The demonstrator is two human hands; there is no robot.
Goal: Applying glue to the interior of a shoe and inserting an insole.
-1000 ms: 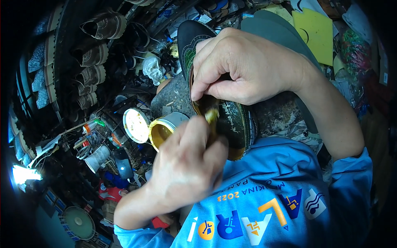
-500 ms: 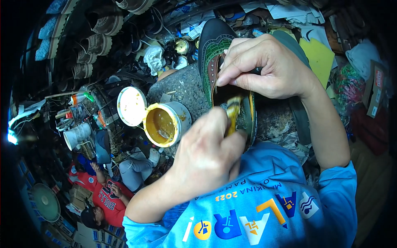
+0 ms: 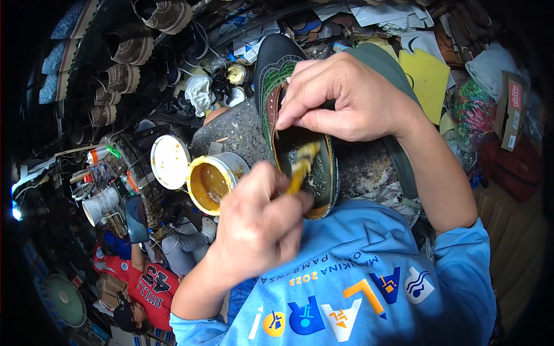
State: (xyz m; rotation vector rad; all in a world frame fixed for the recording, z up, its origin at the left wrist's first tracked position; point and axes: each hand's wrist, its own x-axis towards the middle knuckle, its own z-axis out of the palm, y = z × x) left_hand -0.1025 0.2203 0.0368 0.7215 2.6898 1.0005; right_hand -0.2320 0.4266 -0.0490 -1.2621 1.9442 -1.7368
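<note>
While the shoe (image 3: 300, 144) sits sole-side down on the dark stone block (image 3: 236, 135) just above my lap, I read it as light but floppy at the opening: dark leather, green patterned upper, stiff only at the sole. Best hold looks like the collar edge, which is where my right hand (image 3: 346, 95) has it, fingers curled and pinched on the rim, spreading the mouth open. The inside looks wet with yellowish glue, so I judge the lining tacky and slippery, not a place to grip.

My left hand (image 3: 259, 222) is closed in a fist round a small brush (image 3: 301, 164); the handle is hidden in the fist, and the glue-caked tip pokes into the shoe opening, touching the insole area. The brush is thin and light, and the glue on it probably makes it sticky.

Just beside the shoe on my left stands an open glue can (image 3: 210, 183), yellow inside, with its white lid (image 3: 170, 161) lying next to it, touching or nearly so. It's easy to knock if the left elbow swings.

Farther out there's clutter: rows of shoes (image 3: 118, 81) on racks upper left, a yellow sheet (image 3: 427, 78) upper right, a white cup (image 3: 98, 205), and another person in a red shirt (image 3: 147, 285) down below left.
</note>
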